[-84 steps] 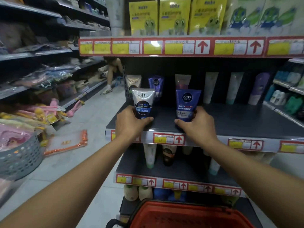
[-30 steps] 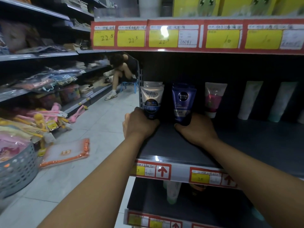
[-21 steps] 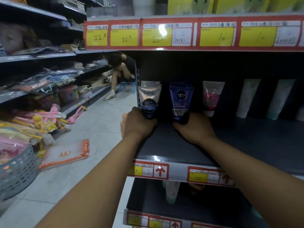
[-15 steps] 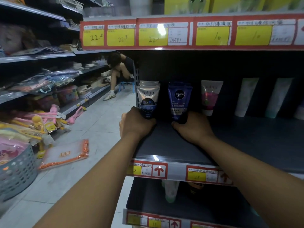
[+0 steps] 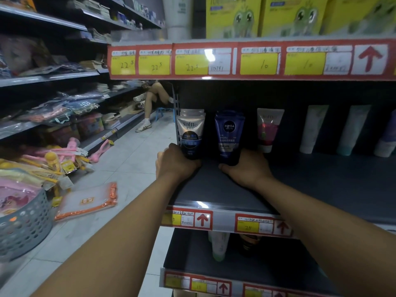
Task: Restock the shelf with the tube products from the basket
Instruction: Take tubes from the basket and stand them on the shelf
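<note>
Tubes upright on shelf (image 5: 321, 189) | left grip (image 5: 175, 161) holds silver Softto tube (image 5: 190, 133) | right grip (image 5: 246, 168) holds blue Nivea tube (image 5: 228, 136)

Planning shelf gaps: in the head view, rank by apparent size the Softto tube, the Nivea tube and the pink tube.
1. Softto tube and Nivea tube: look alike, both partly hidden by hands, so unranked.
2. Pink tube: slightly smaller, though it stands farther back.

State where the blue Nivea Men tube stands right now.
In the head view, the Nivea Men tube stands upright on the dark shelf, held by the right hand, between the Softto tube and a pink-banded tube.
</note>
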Demonstrator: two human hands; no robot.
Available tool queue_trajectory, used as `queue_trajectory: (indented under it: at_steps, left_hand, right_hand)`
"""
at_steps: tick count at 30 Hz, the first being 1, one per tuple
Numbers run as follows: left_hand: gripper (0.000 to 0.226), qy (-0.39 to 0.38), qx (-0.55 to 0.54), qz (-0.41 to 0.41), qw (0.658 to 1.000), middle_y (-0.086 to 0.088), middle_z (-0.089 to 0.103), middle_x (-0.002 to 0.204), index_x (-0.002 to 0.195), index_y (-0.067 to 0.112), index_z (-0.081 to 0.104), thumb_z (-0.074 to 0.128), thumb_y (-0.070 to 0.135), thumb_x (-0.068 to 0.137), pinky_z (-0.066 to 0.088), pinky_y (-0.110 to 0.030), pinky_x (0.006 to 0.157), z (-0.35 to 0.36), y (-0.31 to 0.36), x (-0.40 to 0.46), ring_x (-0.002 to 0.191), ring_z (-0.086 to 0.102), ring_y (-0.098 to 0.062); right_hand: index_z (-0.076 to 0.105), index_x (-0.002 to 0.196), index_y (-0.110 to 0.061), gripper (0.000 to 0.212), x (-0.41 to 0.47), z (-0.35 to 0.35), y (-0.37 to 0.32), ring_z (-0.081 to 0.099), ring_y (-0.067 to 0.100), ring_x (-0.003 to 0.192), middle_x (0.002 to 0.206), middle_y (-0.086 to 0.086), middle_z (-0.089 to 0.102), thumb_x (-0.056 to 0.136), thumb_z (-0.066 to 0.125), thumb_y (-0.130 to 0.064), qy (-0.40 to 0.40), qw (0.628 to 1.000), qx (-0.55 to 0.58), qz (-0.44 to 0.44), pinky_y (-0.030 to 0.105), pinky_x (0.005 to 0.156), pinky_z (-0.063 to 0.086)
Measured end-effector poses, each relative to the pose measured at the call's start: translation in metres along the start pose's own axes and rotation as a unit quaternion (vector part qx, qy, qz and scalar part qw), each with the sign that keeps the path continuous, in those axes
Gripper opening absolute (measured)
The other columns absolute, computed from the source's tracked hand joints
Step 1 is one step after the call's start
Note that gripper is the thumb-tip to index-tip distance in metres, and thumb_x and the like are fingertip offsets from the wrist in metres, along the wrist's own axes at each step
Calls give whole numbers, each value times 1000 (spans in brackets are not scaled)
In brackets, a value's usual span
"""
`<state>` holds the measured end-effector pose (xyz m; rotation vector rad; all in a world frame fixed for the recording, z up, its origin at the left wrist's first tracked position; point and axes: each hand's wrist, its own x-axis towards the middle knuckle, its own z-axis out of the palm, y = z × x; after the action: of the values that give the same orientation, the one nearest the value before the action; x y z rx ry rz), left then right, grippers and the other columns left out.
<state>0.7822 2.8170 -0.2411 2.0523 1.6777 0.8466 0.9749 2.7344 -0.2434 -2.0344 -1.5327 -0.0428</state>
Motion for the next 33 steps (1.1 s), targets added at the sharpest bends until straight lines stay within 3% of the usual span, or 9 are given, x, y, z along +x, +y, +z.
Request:
queue_trajectory:
  at_steps: [3,6,8,11,15,21,27,33]
  left_hand:
    - [93,-37,-8,-7,999,-6,75,108,116,20,71,64,80,45,59,-42,87,-10,6,-8,102,67,-30]
    - [73,-59,-15,-23,998,-11,71,119,123,13,64,85,55,68,56,-42,94,-19,8,-19,109,65,-32]
    - [77,-62,-16,-45,997,-13,65,126,131,9,56,87,48,72,54,-40,93,-25,8,-27,115,62,-34]
    - [75,-54,-3,-45,998,-12,63,127,133,11,55,87,44,74,54,-38,86,-34,13,-45,115,61,-33]
    - [71,-39,47,-1,998,-9,65,123,128,17,59,80,44,66,59,-46,89,-46,27,-75,109,62,-32]
    - [50,-27,39,48,998,-5,64,120,124,21,60,77,30,78,58,-41,86,-53,48,-125,106,62,-26]
    - [54,-20,55,86,995,-4,60,131,133,19,59,78,25,83,57,-39,92,-48,64,-166,118,60,-25]
    - [47,-27,42,117,992,0,59,127,128,22,61,76,20,84,56,-37,93,-33,81,-206,116,59,-20]
  right_hand:
    - [63,127,-22,65,-7,-8,-1,64,23,110,124,3,67,76,74,-61,-36,999,12,-2,32,89,54]
    - [58,133,-18,71,-18,-19,-1,60,24,116,130,5,62,75,78,-55,-64,997,43,8,32,94,51]
    - [57,132,-17,68,-27,-27,-2,59,25,116,130,6,60,76,79,-49,-68,996,50,18,32,93,50]
    - [58,129,-14,56,-45,-38,-2,60,26,111,127,8,61,82,74,-41,-62,997,38,19,33,90,51]
    - [55,136,-14,55,-71,-60,0,61,28,113,128,8,63,87,68,-34,-33,998,50,27,33,90,51]
    - [56,133,-15,50,-110,-92,7,60,27,114,129,8,61,88,65,-33,-10,998,51,19,37,93,52]
    - [60,128,-15,43,-150,-118,23,60,25,110,122,6,59,89,64,-32,14,999,27,10,35,87,52]
    - [60,125,-18,37,-191,-132,49,59,21,108,117,2,59,90,64,-30,22,999,41,19,33,87,50]
